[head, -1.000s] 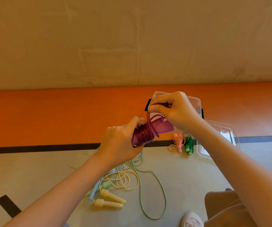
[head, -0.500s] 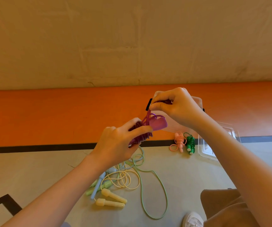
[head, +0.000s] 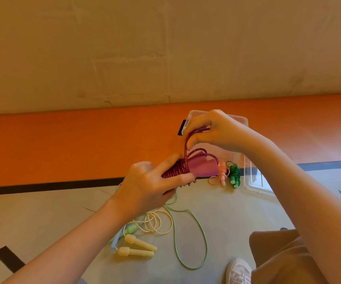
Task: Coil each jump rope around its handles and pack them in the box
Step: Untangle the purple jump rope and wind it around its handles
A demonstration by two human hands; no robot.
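Head view: purple jump rope [head: 194, 168] spans both hands' grips.

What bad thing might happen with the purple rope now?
1. The right hand only pinches the rope's end; if it slips, the coils on the purple jump rope may spring loose.
2. The left hand grips the bundle above the loose yellow rope and green rope; a dropped bundle could tangle with them.
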